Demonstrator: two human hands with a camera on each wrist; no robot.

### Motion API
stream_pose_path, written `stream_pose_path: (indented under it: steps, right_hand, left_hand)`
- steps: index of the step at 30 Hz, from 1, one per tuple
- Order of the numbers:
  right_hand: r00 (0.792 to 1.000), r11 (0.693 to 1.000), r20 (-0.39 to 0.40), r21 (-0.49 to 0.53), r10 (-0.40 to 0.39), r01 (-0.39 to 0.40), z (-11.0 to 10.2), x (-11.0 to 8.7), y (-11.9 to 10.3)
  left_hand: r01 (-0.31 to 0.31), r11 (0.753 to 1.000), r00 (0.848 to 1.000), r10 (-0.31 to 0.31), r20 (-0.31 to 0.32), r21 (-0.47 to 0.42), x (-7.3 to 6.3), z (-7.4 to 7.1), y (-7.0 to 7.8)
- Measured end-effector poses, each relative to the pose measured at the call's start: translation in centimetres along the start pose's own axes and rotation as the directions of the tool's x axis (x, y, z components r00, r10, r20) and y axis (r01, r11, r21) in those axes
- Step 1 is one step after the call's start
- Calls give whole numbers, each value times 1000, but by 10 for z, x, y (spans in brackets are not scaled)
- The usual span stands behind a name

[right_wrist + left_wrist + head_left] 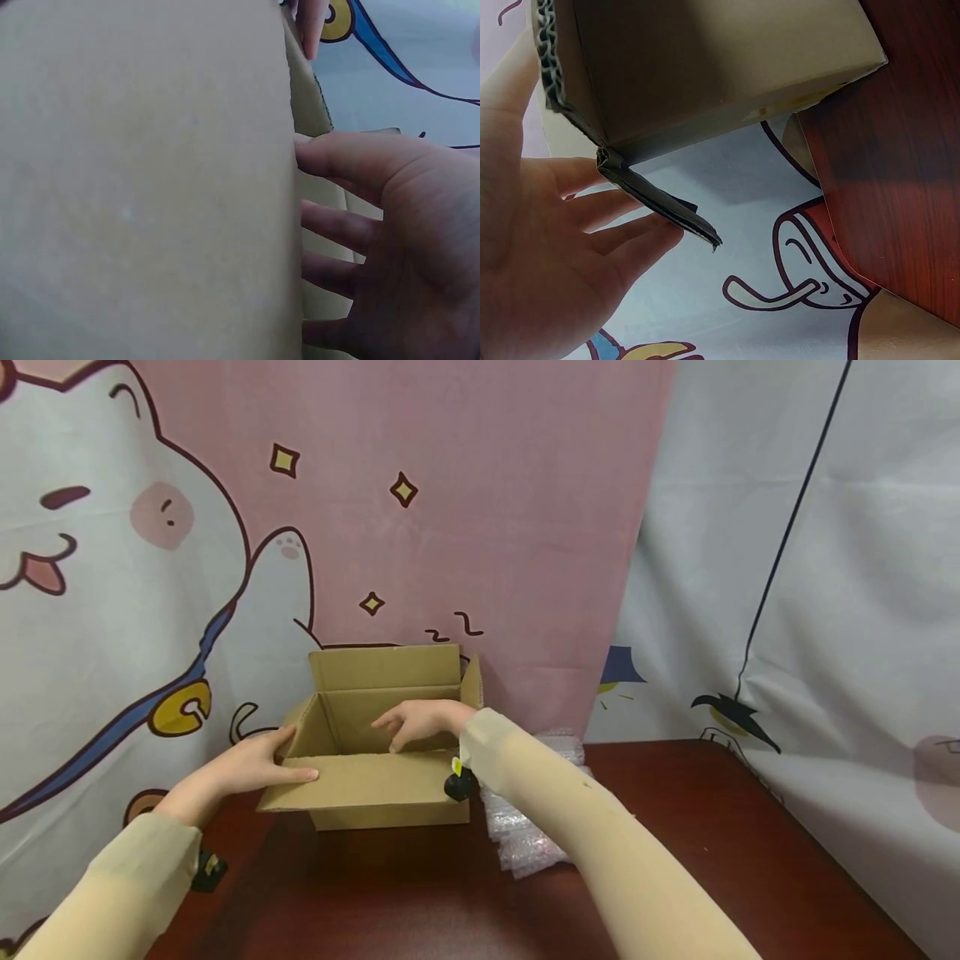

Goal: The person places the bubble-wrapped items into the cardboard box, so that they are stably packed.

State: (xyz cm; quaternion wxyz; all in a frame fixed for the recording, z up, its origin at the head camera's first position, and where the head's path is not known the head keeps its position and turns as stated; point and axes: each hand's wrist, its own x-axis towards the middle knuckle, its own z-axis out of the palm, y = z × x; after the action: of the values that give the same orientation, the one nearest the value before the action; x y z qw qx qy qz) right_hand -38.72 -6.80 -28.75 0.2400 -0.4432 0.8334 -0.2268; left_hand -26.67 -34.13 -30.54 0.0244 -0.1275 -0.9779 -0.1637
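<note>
An open cardboard box [390, 817] stands on the table, its front flap [375, 783] folded outward. My left hand [243, 766] holds the box's left corner. Its thumb lies over the front flap, and in the left wrist view the fingers [641, 240] rest against the outside of a side flap [660, 201]. Over the box's opening is my right hand [423, 720], fingers spread and slightly bent. In the right wrist view the front flap [150, 180] hides the fingertips of that hand [427, 217]; nothing shows in its grasp. The box's floor is out of sight.
Clear bubble wrap [517, 843] lies right of the box, partly behind my right forearm. The dark red table [697, 843] extends to the right. A printed cloth [517, 527] hangs right behind the box.
</note>
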Motion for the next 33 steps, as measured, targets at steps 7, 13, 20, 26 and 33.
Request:
stream_pose_path:
  steps: [7,13,20,26,33]
  right_hand:
    - [997,997,-14,-9,-77,77,-11,-13,-9]
    - [983,984,-52,-1,-177,177,-25,-40,-18]
    - [962,963,-105,69,-253,261,-34,-91,-20]
    - [942,941,-140,112,-304,320,-34,-134,-8]
    - [930,933,-230,154,-285,324,-15,-181,17]
  left_hand:
    - [11,1000,1000,-11,15,13,1,0,-1]
    - [10,1000,1000,-10,23,2,3,-1,-3]
    - [1,1000,1000,-1,14,-7,5,0,-7]
    - [4,1000,1000,-4,24,2,6,1,-7]
    - [3,1000,999,-4,33,17,6,0,-9]
